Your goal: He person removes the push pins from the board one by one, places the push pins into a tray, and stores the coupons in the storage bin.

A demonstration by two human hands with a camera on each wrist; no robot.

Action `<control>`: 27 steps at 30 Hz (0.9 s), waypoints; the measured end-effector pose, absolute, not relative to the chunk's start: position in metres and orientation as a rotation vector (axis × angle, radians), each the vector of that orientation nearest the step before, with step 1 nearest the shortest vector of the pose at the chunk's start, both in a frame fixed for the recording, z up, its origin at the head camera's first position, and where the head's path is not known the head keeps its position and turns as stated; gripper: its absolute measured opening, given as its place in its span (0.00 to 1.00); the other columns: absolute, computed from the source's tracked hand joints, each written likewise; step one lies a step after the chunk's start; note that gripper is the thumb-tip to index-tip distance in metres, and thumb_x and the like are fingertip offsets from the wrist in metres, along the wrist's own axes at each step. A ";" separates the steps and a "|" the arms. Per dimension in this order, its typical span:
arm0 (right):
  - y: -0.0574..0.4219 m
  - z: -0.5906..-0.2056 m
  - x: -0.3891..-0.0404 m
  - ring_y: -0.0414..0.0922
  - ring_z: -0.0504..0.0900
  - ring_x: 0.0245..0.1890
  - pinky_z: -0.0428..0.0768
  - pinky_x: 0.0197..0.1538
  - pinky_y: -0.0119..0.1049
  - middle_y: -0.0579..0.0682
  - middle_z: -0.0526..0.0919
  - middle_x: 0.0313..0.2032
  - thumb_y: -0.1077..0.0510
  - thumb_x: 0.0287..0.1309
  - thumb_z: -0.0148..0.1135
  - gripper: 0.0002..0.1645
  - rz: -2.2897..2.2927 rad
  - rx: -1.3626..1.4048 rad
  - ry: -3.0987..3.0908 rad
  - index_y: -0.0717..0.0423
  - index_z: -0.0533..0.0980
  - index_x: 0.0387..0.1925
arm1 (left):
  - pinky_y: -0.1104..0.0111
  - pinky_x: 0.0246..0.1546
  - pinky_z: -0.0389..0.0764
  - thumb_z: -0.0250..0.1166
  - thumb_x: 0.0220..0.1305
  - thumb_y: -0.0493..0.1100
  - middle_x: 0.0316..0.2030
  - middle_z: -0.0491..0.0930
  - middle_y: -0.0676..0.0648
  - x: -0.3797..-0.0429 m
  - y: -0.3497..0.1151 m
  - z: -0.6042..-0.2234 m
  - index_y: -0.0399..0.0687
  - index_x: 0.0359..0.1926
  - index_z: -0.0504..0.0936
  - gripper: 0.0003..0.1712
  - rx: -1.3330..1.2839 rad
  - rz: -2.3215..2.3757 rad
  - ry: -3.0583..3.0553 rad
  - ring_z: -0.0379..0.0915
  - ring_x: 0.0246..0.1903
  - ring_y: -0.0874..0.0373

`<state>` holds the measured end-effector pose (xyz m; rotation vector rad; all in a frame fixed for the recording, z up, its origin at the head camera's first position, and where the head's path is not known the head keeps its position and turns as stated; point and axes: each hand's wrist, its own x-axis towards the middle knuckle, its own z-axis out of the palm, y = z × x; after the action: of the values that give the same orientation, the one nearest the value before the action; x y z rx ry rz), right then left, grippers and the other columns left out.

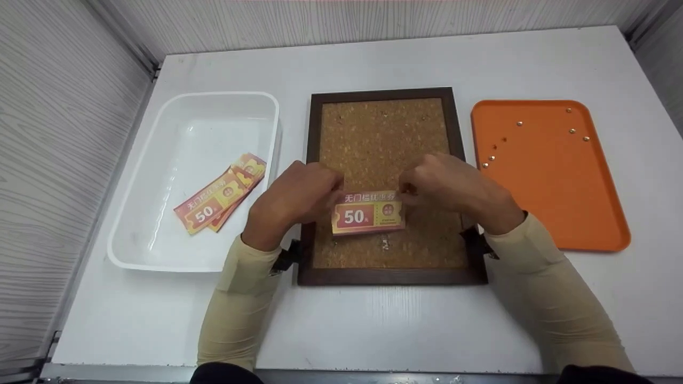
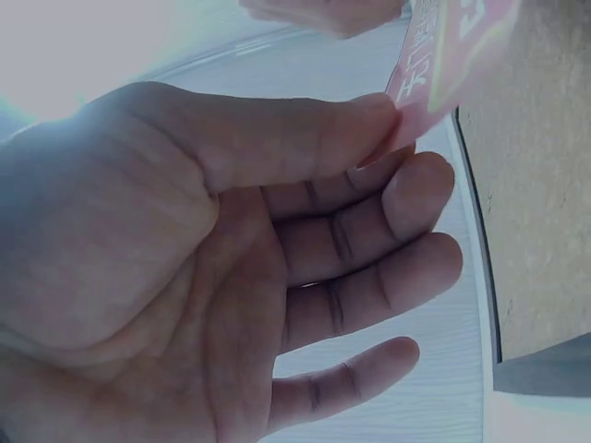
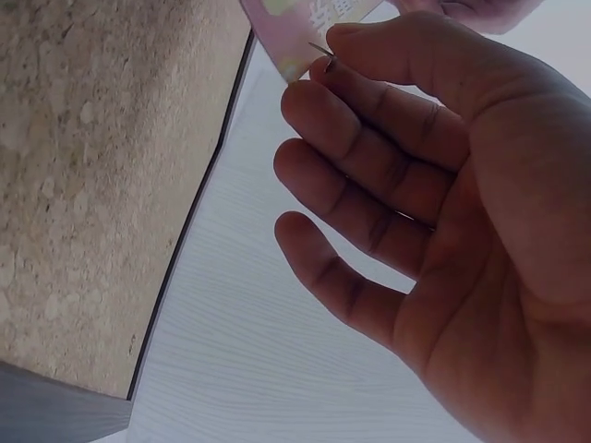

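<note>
A pink and yellow coupon (image 1: 368, 213) printed with "50" is over the lower half of a cork board (image 1: 384, 138) with a dark brown frame. My left hand (image 1: 303, 194) pinches the coupon's left edge between thumb and index finger; the left wrist view shows the coupon's corner (image 2: 420, 101) at the thumb tip. At the coupon's upper right corner, my right hand (image 1: 453, 184) pinches a thumbtack (image 3: 320, 49), its thin point sticking out past the thumb and index fingertips. The other fingers of both hands are loosely bent.
To the left, a white plastic tub (image 1: 144, 250) holds several more coupons (image 1: 216, 200), overlapping each other. On the right lies an orange tray (image 1: 555, 192) with several small shiny thumbtacks (image 1: 519, 124) scattered in it. Everything stands on a white table (image 1: 384, 325) with panels behind and beside it.
</note>
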<state>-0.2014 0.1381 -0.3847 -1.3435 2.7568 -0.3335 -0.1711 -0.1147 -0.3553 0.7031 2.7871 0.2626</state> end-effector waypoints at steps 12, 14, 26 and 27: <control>0.146 -0.377 -0.206 0.37 0.80 0.23 0.82 0.32 0.36 0.47 0.87 0.27 0.54 0.52 0.71 0.07 -0.361 -1.247 2.795 0.53 0.86 0.32 | 0.60 0.34 0.74 0.56 0.70 0.50 0.30 0.82 0.48 -0.172 -0.125 -0.346 0.46 0.39 0.82 0.14 0.627 0.261 2.845 0.74 0.28 0.54; 0.147 -0.377 -0.206 0.38 0.81 0.24 0.83 0.32 0.36 0.47 0.87 0.27 0.54 0.52 0.71 0.07 -0.357 -1.232 2.796 0.53 0.86 0.32 | 0.59 0.36 0.75 0.56 0.70 0.50 0.31 0.82 0.48 -0.171 -0.126 -0.345 0.46 0.39 0.82 0.14 0.620 0.259 2.859 0.75 0.29 0.53; 0.159 -0.374 -0.214 0.38 0.77 0.21 0.79 0.27 0.34 0.47 0.85 0.25 0.61 0.52 0.68 0.01 -0.366 -1.134 2.816 0.54 0.85 0.29 | 0.59 0.38 0.71 0.56 0.69 0.48 0.27 0.80 0.49 -0.171 -0.145 -0.335 0.47 0.37 0.82 0.13 0.544 0.376 2.986 0.71 0.27 0.53; 0.160 -0.375 -0.214 0.38 0.77 0.21 0.79 0.27 0.34 0.47 0.85 0.25 0.61 0.52 0.68 0.01 -0.373 -1.131 2.819 0.55 0.84 0.29 | 0.60 0.37 0.71 0.56 0.69 0.48 0.28 0.81 0.49 -0.170 -0.147 -0.334 0.47 0.37 0.82 0.12 0.531 0.385 3.000 0.71 0.27 0.53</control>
<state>-0.2145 0.1602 -0.3745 -1.1310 2.8188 -0.3730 -0.1702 -0.1474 -0.3338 0.5311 3.0000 0.3847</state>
